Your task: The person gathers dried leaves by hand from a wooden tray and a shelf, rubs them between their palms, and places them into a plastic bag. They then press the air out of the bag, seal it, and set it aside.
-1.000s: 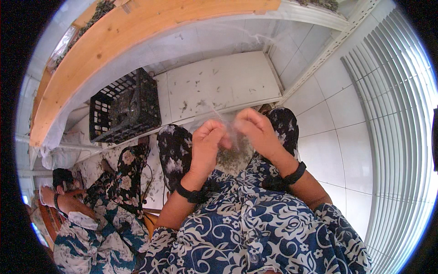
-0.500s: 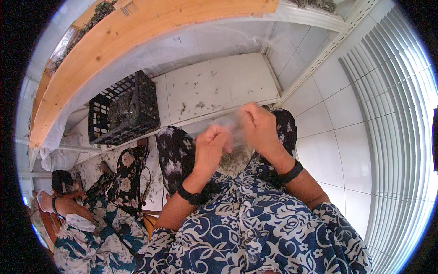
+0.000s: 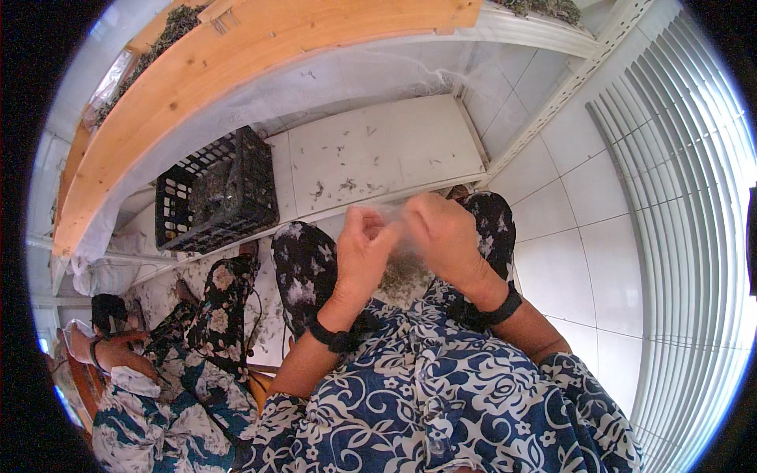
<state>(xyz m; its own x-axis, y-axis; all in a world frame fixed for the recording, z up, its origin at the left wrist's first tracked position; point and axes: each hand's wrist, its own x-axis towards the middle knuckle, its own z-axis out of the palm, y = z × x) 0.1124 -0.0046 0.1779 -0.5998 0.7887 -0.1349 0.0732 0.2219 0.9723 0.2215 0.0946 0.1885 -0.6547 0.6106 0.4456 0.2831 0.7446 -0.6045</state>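
Note:
Close together over my lap, both hands work at the top of a clear plastic bag (image 3: pixel 392 214). My left hand (image 3: pixel 363 244) is closed, with thumb and fingers pinching the thin film. Beside it, my right hand (image 3: pixel 444 236) is curled closed on the same film, its fingertips smeared by motion. Dried, grey-green leafy bits (image 3: pixel 406 276) show between my thighs, below the hands. The bag's lower part is hard to make out, so I cannot tell whether all the bits lie inside it.
Ahead on the left, a black plastic crate (image 3: pixel 217 193) holds dark dried material. Leaf scraps dot the white low shelf (image 3: pixel 386 150). A wooden-edged rack (image 3: pixel 197 79) curves overhead. At lower left sits another person (image 3: pixel 158 410). White slats (image 3: pixel 678 205) line the right wall.
My hands have come closer together. The right has dropped a little and the left has risen slightly, both still at the clear film.

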